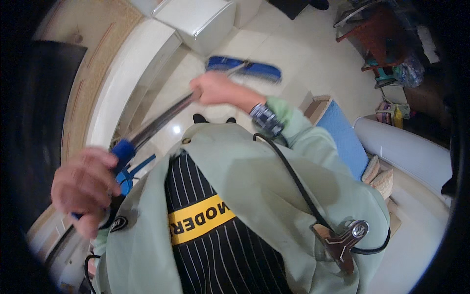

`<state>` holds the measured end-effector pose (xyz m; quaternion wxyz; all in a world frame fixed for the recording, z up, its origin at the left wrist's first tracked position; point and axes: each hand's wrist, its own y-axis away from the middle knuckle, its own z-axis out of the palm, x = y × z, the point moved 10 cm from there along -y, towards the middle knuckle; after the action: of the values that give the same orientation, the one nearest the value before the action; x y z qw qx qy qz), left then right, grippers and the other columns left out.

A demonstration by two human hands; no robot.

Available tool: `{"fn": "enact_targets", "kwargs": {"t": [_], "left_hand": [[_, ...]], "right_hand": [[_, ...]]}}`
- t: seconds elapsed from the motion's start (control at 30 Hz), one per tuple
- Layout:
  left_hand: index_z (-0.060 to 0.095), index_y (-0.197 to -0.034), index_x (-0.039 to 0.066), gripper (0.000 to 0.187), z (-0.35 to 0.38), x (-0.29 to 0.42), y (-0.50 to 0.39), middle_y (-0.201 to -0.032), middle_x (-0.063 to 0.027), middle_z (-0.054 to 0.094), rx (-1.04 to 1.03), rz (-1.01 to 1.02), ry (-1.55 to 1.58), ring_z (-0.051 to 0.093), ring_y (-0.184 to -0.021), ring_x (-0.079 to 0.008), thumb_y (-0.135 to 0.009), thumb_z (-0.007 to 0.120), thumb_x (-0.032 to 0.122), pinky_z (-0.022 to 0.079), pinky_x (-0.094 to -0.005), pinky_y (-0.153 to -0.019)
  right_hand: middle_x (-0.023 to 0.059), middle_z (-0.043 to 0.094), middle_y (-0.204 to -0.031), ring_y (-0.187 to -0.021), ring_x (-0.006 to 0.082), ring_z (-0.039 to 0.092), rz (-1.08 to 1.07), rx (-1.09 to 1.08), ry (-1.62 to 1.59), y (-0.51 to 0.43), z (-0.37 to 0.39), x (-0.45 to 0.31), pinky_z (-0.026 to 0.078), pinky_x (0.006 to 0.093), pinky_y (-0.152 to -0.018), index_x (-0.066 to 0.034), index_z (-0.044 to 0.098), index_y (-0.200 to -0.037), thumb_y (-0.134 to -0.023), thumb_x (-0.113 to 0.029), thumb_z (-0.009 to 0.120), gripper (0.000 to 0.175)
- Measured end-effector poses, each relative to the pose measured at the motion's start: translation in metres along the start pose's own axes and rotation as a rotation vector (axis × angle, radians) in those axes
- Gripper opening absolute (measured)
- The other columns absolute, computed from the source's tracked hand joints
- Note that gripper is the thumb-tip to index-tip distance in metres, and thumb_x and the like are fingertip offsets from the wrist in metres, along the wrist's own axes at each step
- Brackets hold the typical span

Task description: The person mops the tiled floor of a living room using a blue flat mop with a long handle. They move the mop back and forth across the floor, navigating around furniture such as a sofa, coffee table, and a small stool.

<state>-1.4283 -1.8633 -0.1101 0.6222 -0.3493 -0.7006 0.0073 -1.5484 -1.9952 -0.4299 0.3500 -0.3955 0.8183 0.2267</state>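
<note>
A broom with a long metal handle (161, 119) slants across the view from lower left to upper right. Its wide blue head (262, 70) rests on the pale tiled floor (293, 47). My right hand (214, 88) is wrapped around the handle partway down, with a dark patterned band on that wrist. Near the top end, my left hand (86, 187) holds the blue grip (123, 152); motion blurs it. Just behind that grip shows a blue plastic object (141, 166), partly hidden by my hand and jacket.
A long white low cabinet (128, 77) and a white box-shaped unit (198, 22) stand on the left. At right are a sofa (404, 150), a blue pad (339, 136) and cushions (382, 182). An orange-brown chair (382, 36) stands at upper right.
</note>
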Motion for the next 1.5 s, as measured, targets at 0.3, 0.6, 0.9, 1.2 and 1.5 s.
{"fn": "enact_targets", "kwargs": {"t": [0.3,0.6,0.9,1.2,1.5], "left_hand": [[0.058,-0.082,0.001,0.014,0.096,-0.206,-0.066,-0.090,-0.0117,0.064,0.011,-0.182,-0.079,0.065,-0.096,-0.0255,-0.088,0.070,0.002,0.051,-0.0371,-0.086],[0.057,-0.078,0.007,0.018,0.134,-0.239,0.008,-0.085,-0.0064,0.062,-0.010,-0.244,-0.076,0.064,-0.096,-0.0264,-0.087,0.071,0.006,0.043,-0.0389,-0.092],[0.058,-0.077,0.008,0.017,0.086,-0.166,0.125,-0.083,-0.0050,0.063,0.044,-0.326,-0.029,0.065,-0.094,-0.0250,-0.088,0.071,0.005,0.042,-0.0395,-0.093],[0.053,-0.071,0.010,0.023,0.063,-0.105,0.138,-0.077,-0.0015,0.060,0.225,-0.377,0.033,0.063,-0.087,-0.0205,-0.088,0.069,0.007,0.039,-0.0357,-0.091],[0.051,-0.069,0.010,0.022,0.033,-0.050,0.119,-0.070,-0.0001,0.057,0.276,-0.263,-0.105,0.061,-0.072,-0.0216,-0.086,0.066,0.011,0.038,-0.0364,-0.079]], "right_hand": [[0.0212,0.068,-0.095,-0.094,0.0427,0.064,0.292,0.386,0.156,0.015,-0.063,0.238,0.053,0.0483,-0.080,-0.0054,0.066,-0.085,-0.076,-0.030,0.079,0.029],[0.0183,0.070,-0.094,-0.097,0.0401,0.065,0.331,0.390,0.150,0.060,0.007,0.265,0.053,0.0462,-0.087,-0.0088,0.068,-0.092,-0.082,-0.018,0.072,0.015],[0.0204,0.070,-0.090,-0.093,0.0408,0.066,0.254,0.096,0.187,0.031,0.106,0.143,0.053,0.0474,-0.084,-0.0054,0.070,-0.081,-0.074,-0.032,0.080,0.029],[0.0184,0.065,-0.072,-0.070,0.0387,0.063,0.052,-0.287,0.041,0.032,0.134,0.080,0.050,0.0436,-0.064,-0.0054,0.064,-0.073,-0.073,-0.038,0.081,0.037],[0.0172,0.060,-0.070,-0.070,0.0372,0.058,-0.055,0.152,-0.100,0.003,0.125,0.018,0.046,0.0456,-0.065,-0.0047,0.058,-0.069,-0.082,-0.023,0.078,0.030]]}}
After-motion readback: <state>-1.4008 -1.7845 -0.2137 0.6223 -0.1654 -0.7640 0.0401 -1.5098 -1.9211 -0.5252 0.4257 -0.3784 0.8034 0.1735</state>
